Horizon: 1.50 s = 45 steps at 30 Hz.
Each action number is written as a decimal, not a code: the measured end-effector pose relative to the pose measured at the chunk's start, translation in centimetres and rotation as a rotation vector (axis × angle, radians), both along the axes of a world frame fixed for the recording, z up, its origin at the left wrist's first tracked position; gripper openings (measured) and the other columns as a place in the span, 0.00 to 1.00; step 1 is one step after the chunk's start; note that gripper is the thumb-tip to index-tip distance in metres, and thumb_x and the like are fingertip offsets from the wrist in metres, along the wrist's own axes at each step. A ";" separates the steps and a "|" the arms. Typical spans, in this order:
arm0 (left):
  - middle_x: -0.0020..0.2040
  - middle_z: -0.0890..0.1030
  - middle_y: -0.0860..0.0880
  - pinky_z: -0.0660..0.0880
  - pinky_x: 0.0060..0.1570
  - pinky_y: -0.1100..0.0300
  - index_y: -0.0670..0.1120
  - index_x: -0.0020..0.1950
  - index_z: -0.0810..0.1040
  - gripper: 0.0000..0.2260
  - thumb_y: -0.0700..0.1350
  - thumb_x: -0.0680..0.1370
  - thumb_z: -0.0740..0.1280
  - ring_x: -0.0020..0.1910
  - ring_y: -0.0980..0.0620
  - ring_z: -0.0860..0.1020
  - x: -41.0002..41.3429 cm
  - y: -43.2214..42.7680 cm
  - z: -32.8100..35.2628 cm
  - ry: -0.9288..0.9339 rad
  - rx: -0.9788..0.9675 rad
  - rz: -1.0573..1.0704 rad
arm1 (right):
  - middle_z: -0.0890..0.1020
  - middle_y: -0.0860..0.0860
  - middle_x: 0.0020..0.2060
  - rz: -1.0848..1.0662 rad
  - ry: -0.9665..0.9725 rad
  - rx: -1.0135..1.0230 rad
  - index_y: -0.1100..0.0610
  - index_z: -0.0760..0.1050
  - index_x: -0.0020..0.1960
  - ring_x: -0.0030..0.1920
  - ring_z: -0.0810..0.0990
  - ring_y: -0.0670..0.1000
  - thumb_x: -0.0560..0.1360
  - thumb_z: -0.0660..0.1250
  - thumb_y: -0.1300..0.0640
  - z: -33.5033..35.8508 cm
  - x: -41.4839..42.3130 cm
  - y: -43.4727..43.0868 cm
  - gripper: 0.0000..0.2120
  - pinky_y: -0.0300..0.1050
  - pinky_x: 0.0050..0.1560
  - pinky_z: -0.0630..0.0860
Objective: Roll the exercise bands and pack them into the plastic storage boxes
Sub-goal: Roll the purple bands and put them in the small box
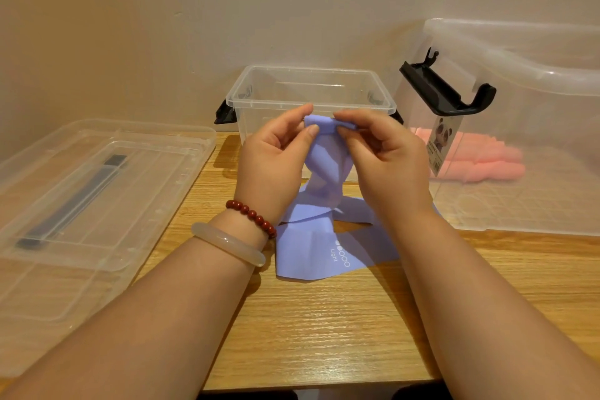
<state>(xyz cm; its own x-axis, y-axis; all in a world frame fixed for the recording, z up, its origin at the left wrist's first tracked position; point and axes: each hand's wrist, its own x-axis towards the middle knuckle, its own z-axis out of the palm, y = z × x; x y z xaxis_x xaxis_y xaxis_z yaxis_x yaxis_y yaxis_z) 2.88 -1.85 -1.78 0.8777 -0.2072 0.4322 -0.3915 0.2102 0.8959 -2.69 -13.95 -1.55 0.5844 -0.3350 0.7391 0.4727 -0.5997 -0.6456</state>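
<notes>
Mid-frame, left hand and right hand pinch a lilac rubber exercise band by its rolled top. The large clear plastic box at right holds pink rolls; a smaller clear box stands behind.

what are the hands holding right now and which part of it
Both hands, left and right, pinch the purple band at its rolled top end.

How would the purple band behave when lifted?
Probably floppy: the purple band twists and sags below where the left hand and right hand pinch it. Likely light, as that pinch holds it. Its tail on the table may drag.
</notes>
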 end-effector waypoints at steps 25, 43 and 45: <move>0.38 0.81 0.66 0.75 0.48 0.70 0.47 0.59 0.81 0.12 0.42 0.76 0.71 0.46 0.66 0.79 -0.2 -0.1 0.0 -0.037 0.006 0.087 | 0.80 0.36 0.46 0.078 0.066 0.088 0.47 0.77 0.53 0.49 0.80 0.36 0.77 0.67 0.65 0.2 0.0 0.2 0.14 0.29 0.50 0.74; 0.50 0.85 0.51 0.76 0.60 0.46 0.56 0.48 0.84 0.08 0.44 0.74 0.70 0.56 0.51 0.81 0.3 0.5 0.3 0.049 0.017 -0.056 | 0.83 0.38 0.40 0.116 0.076 0.203 0.49 0.81 0.44 0.47 0.82 0.39 0.75 0.65 0.71 0.3 -0.1 -0.6 0.17 0.30 0.48 0.74; 0.47 0.85 0.52 0.78 0.57 0.51 0.54 0.48 0.84 0.07 0.42 0.75 0.71 0.52 0.53 0.82 0.2 0.5 0.3 0.055 0.009 -0.035 | 0.83 0.40 0.42 0.121 0.087 0.195 0.50 0.81 0.45 0.48 0.82 0.40 0.75 0.66 0.71 0.3 -0.2 -0.5 0.16 0.31 0.49 0.75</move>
<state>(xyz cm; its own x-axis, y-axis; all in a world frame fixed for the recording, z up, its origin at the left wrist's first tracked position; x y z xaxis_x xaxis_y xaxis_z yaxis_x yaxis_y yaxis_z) 3.06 -1.37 -1.44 0.8924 -0.2414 0.3813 -0.3340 0.2149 0.9177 -2.87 -14.48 -1.27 0.6874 -0.3902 0.6125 0.4712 -0.4021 -0.7850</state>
